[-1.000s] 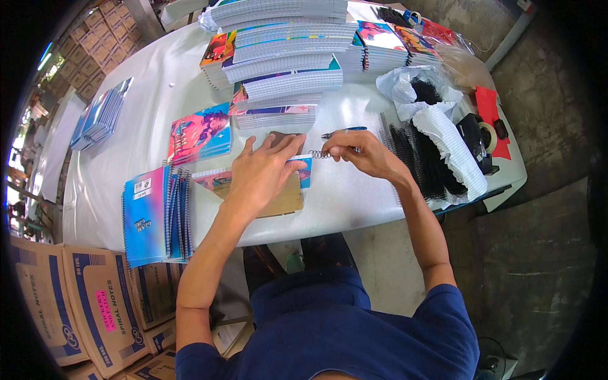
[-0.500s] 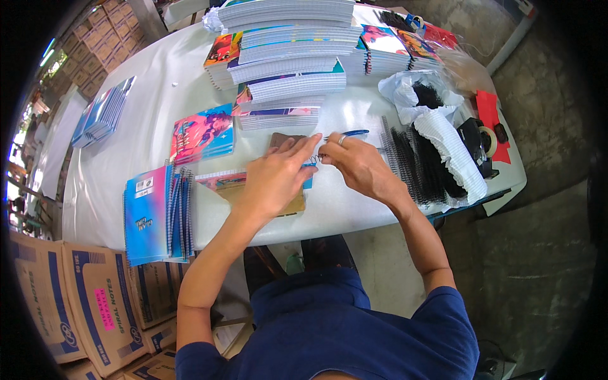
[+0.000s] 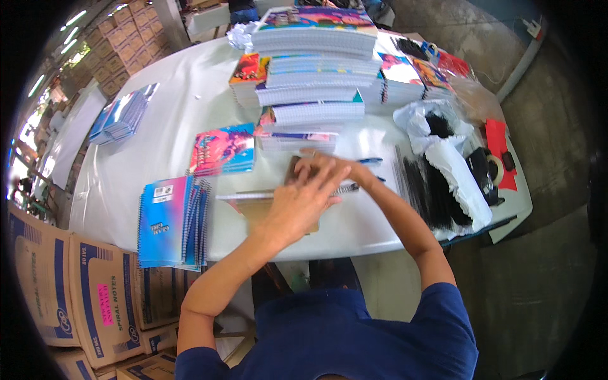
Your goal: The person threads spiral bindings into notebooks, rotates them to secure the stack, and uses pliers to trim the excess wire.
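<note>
On the near middle of the table lies a notebook (image 3: pixel 253 208) with a brown board face and a white page edge. My left hand (image 3: pixel 303 201) rests over its right part, fingers stretched out and slightly apart. Just beyond, my right hand (image 3: pixel 329 166) reaches across to the left, partly behind the left fingers and smeared by motion. Its fingertips are near a small brown block (image 3: pixel 292 170). A dark spiral coil (image 3: pixel 347 189) sticks out to the right of the notebook, beneath the hands. A blue pen (image 3: pixel 370 160) lies right of the right wrist.
Spiral-bound notebooks (image 3: pixel 168 221) are piled at the near left, with pink-blue notebooks (image 3: pixel 221 151) behind. Tall page stacks (image 3: pixel 313 79) stand at the back. Black coils (image 3: pixel 427 190) lie on white wrapping at right, near a tape roll (image 3: pixel 495 171). Cartons (image 3: pixel 101 297) stand below left.
My right hand has moved left from the notebook's right end to behind my left hand. The left hand has flattened over the notebook. The whole view has shifted slightly.
</note>
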Available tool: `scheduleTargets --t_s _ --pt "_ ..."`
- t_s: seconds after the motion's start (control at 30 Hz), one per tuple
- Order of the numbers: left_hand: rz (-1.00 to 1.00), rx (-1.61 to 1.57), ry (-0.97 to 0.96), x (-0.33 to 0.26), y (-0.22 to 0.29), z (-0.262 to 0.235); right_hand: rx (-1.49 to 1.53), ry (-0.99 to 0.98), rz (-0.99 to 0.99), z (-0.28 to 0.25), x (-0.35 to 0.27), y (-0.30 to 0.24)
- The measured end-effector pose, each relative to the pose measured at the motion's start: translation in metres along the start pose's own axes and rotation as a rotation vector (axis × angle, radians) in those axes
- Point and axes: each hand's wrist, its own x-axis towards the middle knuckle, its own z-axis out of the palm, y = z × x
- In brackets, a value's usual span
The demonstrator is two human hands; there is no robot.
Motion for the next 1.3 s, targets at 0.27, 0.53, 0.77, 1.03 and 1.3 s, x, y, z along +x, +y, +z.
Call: scheduleTargets --t_s 0.27,0.53,0.77,1.03,1.3 --pt "-0.229 -0.04 -0.001 -0.013 -0.014 -0.014 0.409 0.035 0.696 -0.063 0.004 -0.06" --pt "-0.332 -0.171 0.028 -0.011 -0.017 -0.019 0.593 0.127 0.539 -0.081 -0.019 -0.085" --pt "-0.386 -0.172 0.03 -0.015 -0.019 -0.02 0.776 0.153 0.556 -0.068 -0.018 -0.08" --pt "-0.452 -0.172 -0.015 -0.016 -0.02 -0.016 0.961 0.24 0.504 -0.062 -0.028 -0.085" --pt "-0.42 -0.165 0.025 -0.025 -0.026 -0.02 1.135 0.324 0.38 -0.054 -0.02 -0.093"
